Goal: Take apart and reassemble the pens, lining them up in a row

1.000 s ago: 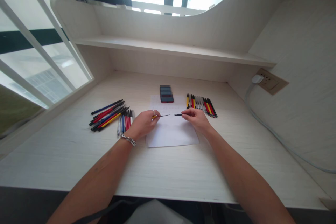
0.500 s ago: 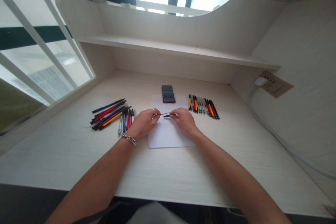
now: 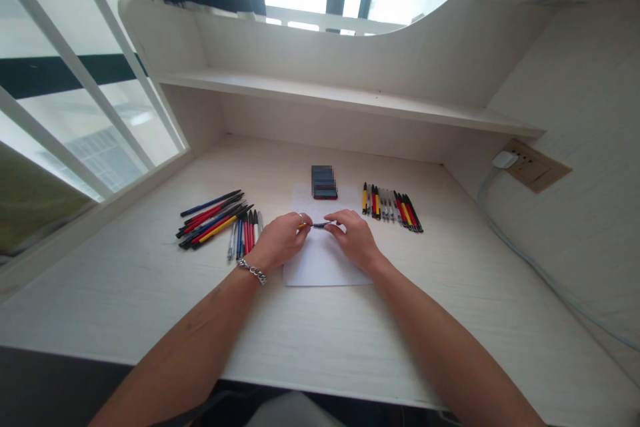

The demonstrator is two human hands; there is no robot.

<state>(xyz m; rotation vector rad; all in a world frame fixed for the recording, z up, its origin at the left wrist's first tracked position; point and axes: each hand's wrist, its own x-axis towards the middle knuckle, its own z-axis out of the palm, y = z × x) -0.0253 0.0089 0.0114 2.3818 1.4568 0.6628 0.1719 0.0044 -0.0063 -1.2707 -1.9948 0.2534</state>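
Note:
Above a white sheet of paper (image 3: 320,267) both hands meet at one pen. My left hand (image 3: 283,238), wearing a ring and a chain bracelet, is closed on a yellow pen barrel (image 3: 301,227), most of it hidden by the fingers. A dark pen part (image 3: 319,225) lies in line with the barrel, in the gap between the hands. My right hand (image 3: 354,238) pinches its right end between thumb and fingers. Whether the two parts are fully joined is too small to tell.
Left of the paper lie a loose pile of pens (image 3: 210,220) and a row of pens (image 3: 245,233). Another row of pens (image 3: 393,207) is on the right. A phone-like object with a blurred face (image 3: 324,181) lies behind the paper. A cable (image 3: 520,240) runs from the wall socket (image 3: 537,165).
The black part in my right hand was apart from the thin refill at my left hand; now it lines up with the barrel. My hands moved slightly down with the view.

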